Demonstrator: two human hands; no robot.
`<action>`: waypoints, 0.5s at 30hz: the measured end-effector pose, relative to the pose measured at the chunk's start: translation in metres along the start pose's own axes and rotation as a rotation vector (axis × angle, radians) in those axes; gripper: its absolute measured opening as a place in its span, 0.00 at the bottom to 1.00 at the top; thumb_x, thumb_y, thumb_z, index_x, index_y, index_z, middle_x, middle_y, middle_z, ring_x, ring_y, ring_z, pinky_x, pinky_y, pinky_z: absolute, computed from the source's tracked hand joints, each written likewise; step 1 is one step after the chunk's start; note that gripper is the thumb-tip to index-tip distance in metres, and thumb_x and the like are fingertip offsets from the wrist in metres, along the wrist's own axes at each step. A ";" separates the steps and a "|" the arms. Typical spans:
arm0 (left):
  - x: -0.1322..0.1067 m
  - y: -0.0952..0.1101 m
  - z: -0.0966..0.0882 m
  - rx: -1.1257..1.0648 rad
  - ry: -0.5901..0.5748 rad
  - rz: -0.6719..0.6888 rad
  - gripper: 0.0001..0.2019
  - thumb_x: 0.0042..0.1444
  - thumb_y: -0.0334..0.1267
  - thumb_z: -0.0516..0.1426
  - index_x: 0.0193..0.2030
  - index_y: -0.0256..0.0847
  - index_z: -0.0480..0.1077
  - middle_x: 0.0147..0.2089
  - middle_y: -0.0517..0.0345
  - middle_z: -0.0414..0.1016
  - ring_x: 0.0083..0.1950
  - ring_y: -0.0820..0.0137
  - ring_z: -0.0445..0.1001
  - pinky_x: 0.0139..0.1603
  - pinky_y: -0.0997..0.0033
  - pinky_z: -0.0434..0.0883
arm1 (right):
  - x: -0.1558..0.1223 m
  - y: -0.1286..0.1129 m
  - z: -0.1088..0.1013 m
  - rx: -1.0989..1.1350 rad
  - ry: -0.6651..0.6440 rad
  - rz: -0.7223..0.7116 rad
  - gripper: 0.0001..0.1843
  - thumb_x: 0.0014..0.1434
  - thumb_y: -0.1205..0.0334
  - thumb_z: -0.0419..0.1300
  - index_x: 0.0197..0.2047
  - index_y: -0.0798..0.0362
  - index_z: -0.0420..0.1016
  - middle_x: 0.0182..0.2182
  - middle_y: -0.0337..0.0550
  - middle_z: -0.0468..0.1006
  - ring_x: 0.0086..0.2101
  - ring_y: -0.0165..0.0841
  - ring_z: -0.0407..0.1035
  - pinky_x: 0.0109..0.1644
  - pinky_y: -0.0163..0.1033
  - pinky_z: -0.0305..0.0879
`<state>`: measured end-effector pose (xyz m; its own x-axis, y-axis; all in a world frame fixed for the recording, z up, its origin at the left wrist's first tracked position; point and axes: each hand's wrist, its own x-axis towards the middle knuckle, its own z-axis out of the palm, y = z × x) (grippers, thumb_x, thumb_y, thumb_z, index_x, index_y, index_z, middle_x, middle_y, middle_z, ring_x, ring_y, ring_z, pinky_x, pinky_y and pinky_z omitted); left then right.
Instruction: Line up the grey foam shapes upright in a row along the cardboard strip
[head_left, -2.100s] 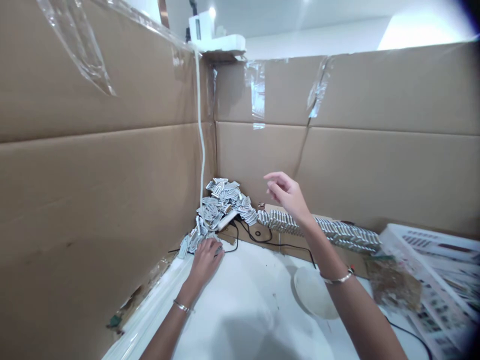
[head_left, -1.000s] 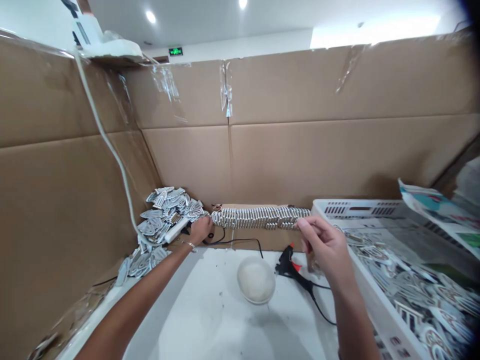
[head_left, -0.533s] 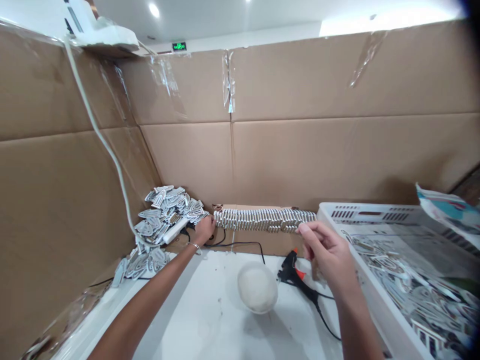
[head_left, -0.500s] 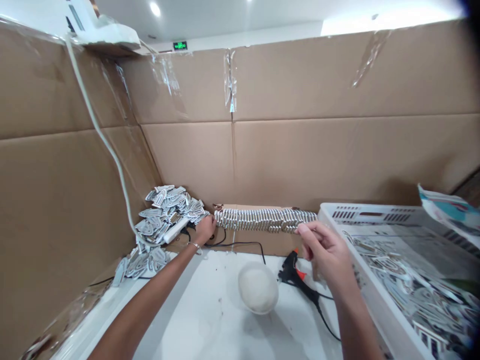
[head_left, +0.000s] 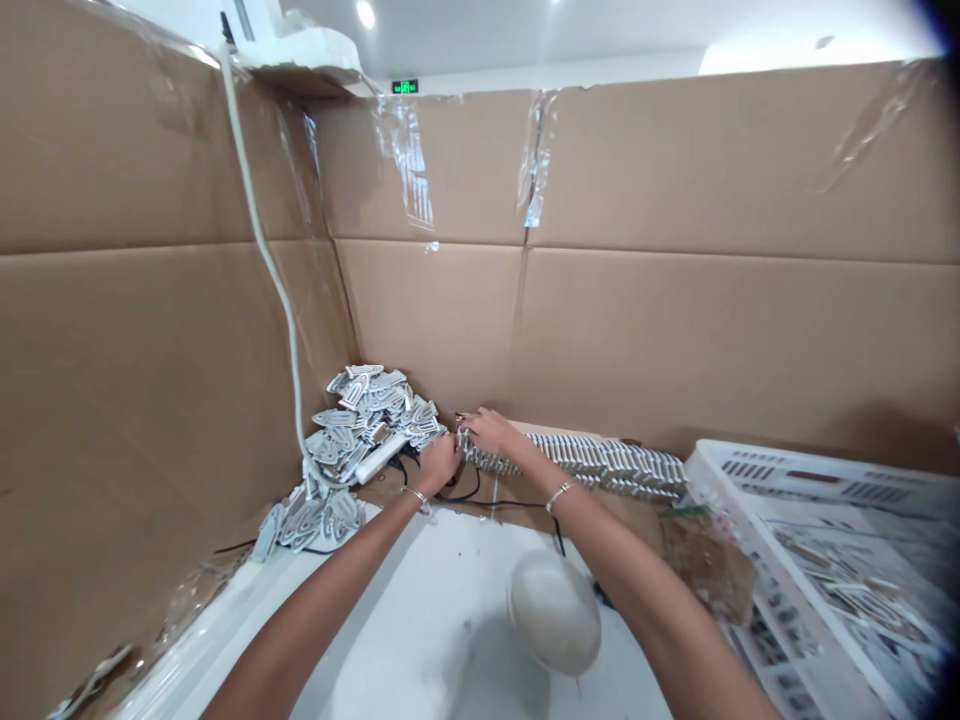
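A long row of small grey-white flat pieces (head_left: 607,462) stands on edge along the foot of the back cardboard wall. My right hand (head_left: 489,432) reaches over to the row's left end, fingers curled on the first pieces. My left hand (head_left: 436,465) lies just left of it, fingers bent, touching the same end of the row and the edge of a loose heap of the same pieces (head_left: 367,420) in the corner. What either hand pinches is too small to name.
Cardboard walls (head_left: 675,300) close in the white table (head_left: 420,640) on the left and back. A white bowl (head_left: 555,610) sits at the front centre. A white slotted crate (head_left: 825,540) with more pieces stands at right. Black cables (head_left: 480,498) and a white cord (head_left: 270,270) run nearby.
My right hand has swung from the row's right end across to its left end, beside my left hand. The view has shifted left, and the glue gun is hidden behind my right arm.
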<state>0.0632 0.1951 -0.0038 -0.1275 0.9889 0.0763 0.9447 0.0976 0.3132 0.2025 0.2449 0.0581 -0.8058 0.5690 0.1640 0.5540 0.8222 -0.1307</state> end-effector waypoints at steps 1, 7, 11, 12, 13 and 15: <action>0.000 0.000 0.000 -0.006 0.006 0.002 0.13 0.65 0.38 0.51 0.44 0.37 0.75 0.43 0.43 0.80 0.47 0.59 0.79 0.43 0.67 0.69 | 0.010 0.000 0.005 -0.043 -0.050 -0.006 0.17 0.66 0.55 0.59 0.54 0.54 0.72 0.51 0.47 0.74 0.48 0.37 0.72 0.51 0.48 0.72; 0.002 -0.005 0.003 -0.049 0.011 -0.020 0.11 0.62 0.37 0.53 0.45 0.37 0.75 0.44 0.43 0.80 0.47 0.60 0.79 0.44 0.68 0.69 | 0.046 0.006 0.021 -0.197 -0.291 -0.016 0.18 0.66 0.56 0.59 0.55 0.55 0.71 0.52 0.49 0.73 0.48 0.37 0.72 0.51 0.48 0.72; 0.004 -0.010 0.008 -0.110 -0.007 -0.030 0.12 0.63 0.37 0.53 0.43 0.38 0.77 0.41 0.46 0.81 0.46 0.61 0.79 0.44 0.69 0.68 | 0.058 0.015 0.023 -0.256 -0.410 -0.032 0.18 0.66 0.55 0.59 0.54 0.56 0.72 0.50 0.49 0.74 0.46 0.36 0.72 0.50 0.48 0.72; 0.004 -0.012 0.008 -0.131 -0.014 -0.023 0.12 0.62 0.38 0.53 0.42 0.39 0.77 0.41 0.47 0.81 0.45 0.62 0.79 0.43 0.70 0.68 | 0.060 0.017 0.024 -0.267 -0.428 -0.041 0.17 0.66 0.55 0.59 0.54 0.56 0.72 0.50 0.48 0.75 0.46 0.36 0.73 0.50 0.48 0.72; 0.004 -0.014 0.007 -0.155 -0.022 -0.012 0.11 0.62 0.38 0.53 0.41 0.40 0.78 0.41 0.48 0.82 0.45 0.62 0.79 0.42 0.71 0.68 | 0.060 0.018 0.024 -0.276 -0.444 -0.052 0.16 0.66 0.55 0.59 0.53 0.56 0.73 0.49 0.48 0.75 0.45 0.35 0.73 0.49 0.47 0.72; 0.002 -0.019 0.003 -0.206 -0.038 0.013 0.11 0.62 0.39 0.54 0.40 0.41 0.78 0.40 0.51 0.82 0.43 0.64 0.79 0.40 0.73 0.67 | 0.061 0.019 0.024 -0.287 -0.460 -0.084 0.16 0.66 0.55 0.59 0.52 0.56 0.73 0.48 0.47 0.76 0.44 0.35 0.73 0.49 0.47 0.73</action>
<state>0.0456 0.1956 -0.0126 -0.1010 0.9938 0.0469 0.8638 0.0642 0.4997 0.1588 0.2948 0.0418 -0.8224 0.4894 -0.2903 0.4668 0.8720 0.1474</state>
